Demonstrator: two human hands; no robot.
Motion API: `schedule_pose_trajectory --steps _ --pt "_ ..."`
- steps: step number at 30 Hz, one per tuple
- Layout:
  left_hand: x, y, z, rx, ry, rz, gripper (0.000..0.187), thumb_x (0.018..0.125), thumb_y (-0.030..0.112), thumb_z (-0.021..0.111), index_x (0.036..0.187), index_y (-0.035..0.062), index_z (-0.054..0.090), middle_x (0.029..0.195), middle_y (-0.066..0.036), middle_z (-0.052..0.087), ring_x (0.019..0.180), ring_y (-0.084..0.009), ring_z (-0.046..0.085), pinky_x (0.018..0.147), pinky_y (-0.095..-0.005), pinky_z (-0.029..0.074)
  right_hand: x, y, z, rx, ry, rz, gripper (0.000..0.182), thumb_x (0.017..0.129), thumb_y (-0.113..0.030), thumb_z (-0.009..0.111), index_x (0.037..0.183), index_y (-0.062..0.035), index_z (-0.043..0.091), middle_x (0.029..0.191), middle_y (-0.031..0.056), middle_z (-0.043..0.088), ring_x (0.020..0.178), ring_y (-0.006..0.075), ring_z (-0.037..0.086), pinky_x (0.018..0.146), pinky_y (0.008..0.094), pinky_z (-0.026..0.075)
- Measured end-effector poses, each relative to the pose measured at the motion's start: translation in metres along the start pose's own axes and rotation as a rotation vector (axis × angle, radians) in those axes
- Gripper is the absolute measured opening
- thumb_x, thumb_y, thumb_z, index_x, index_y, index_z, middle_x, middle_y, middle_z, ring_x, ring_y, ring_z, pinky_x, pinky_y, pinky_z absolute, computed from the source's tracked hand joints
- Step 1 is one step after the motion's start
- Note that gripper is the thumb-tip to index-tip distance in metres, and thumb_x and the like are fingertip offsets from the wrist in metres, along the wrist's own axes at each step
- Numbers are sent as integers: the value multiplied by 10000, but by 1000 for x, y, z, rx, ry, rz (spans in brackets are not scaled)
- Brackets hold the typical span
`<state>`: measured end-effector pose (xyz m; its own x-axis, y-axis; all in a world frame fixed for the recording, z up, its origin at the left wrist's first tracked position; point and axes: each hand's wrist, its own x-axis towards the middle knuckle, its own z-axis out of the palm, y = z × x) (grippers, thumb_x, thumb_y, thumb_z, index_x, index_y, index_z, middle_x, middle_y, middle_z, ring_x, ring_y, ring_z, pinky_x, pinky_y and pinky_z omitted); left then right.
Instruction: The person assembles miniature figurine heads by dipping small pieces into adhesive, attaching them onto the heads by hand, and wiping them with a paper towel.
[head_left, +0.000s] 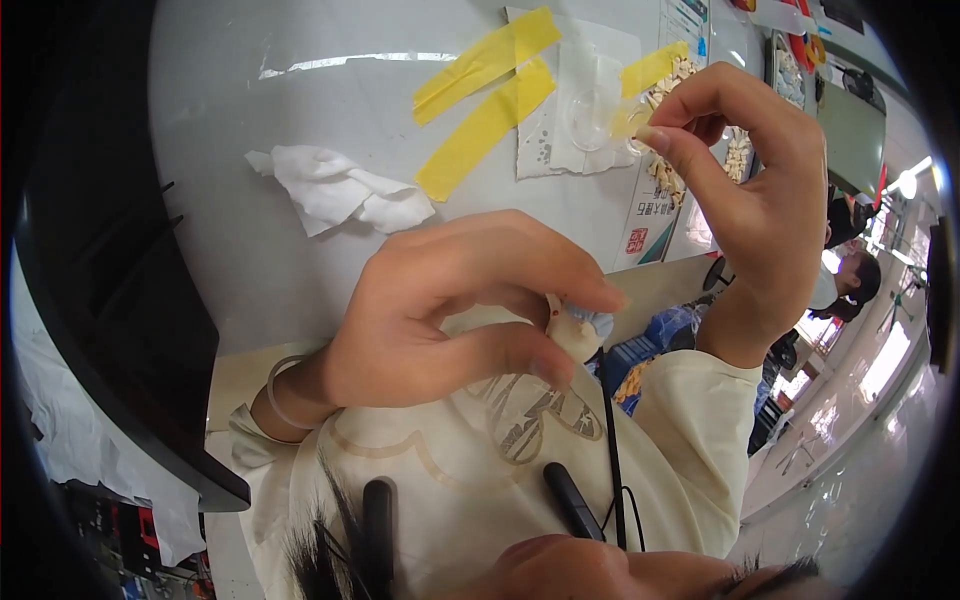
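Observation:
My left hand (450,310), with a clear band at its wrist, is curled in front of my chest. Between its thumb and index finger shows a small rounded cream-coloured piece (573,338) with a red dot; the other fingers are mostly hidden. My right hand (750,160) reaches over the table, thumb and index finger pinched together beside a clear oval plastic dish (588,118). What the pinch holds is too small to make out. The dish lies on a white card (535,150), with yellow tape (655,68) near its right side.
Two long yellow tape strips (480,130) cross the grey table (340,110) left of the card. A crumpled white tissue (335,190) lies nearer me. Many small cream pieces (665,185) sit under and beside my right hand. A black panel (120,260) stands at left; another person (850,280) is far right.

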<state>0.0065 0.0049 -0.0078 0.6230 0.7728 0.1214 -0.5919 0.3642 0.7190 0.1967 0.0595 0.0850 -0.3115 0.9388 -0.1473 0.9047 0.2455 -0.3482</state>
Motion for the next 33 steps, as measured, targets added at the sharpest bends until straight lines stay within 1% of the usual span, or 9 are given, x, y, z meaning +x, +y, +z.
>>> schedule_pose_trajectory --steps 9,11,13,15,17,21,26,28,33 --pt "1 -3 3 -102 86 -4 394 689 120 696 986 -68 518 981 -217 537 845 -241 575 710 -304 481 -8 2 3 77 23 25 81 661 15 616 722 27 565 674 33 563 603 88 489 577 206 391" --pt "2 -2 7 -96 75 -11 391 700 136 690 985 -64 513 981 -218 535 844 -239 574 712 -304 485 -8 2 9 121 113 23 86 658 20 620 726 25 566 680 28 563 602 83 484 578 203 389" --pt "3 0 18 -237 263 -63 404 706 171 690 989 -50 504 975 -209 537 838 -234 575 723 -306 489 -12 1 8 169 150 12 79 657 31 614 721 29 568 683 43 562 613 100 493 583 214 395" --pt "2 0 18 -225 275 -50 413 704 176 693 994 -45 500 969 -201 541 837 -231 574 728 -307 490 -17 -1 6 216 181 -13 72 655 42 608 716 32 571 685 59 562 625 117 503 589 226 400" --pt "0 0 17 -212 291 -39 421 701 180 696 999 -41 496 963 -193 544 837 -228 574 734 -307 491 -31 -2 6 470 198 -176 91 629 34 626 703 43 573 686 107 555 635 163 512 591 242 394" --pt "1 -7 13 -52 244 -4 406 699 179 698 988 -38 512 959 -179 550 861 -222 566 748 -306 475 -51 -14 23 763 188 -146 168 575 -17 675 691 43 571 693 143 548 634 172 501 579 232 364" --pt "-3 -6 12 91 235 8 384 696 160 699 978 -40 531 961 -172 553 873 -213 559 750 -284 454 -58 -15 36 886 192 -67 164 580 -17 679 695 35 574 700 134 552 645 170 502 580 239 364" --pt "-3 -6 11 124 188 71 322 665 -103 608 981 -65 559 1014 -145 557 807 -149 569 707 -241 450 -59 -16 39 894 189 -59 167 580 -20 682 697 33 575 702 132 552 645 168 500 581 239 362" --pt "-2 -12 10 352 194 259 321 622 -59 671 933 -48 592 942 -155 592 781 -182 584 689 -251 460 -60 -19 41 904 193 -21 159 589 -9 687 694 22 571 717 121 549 652 158 489 585 238 358"
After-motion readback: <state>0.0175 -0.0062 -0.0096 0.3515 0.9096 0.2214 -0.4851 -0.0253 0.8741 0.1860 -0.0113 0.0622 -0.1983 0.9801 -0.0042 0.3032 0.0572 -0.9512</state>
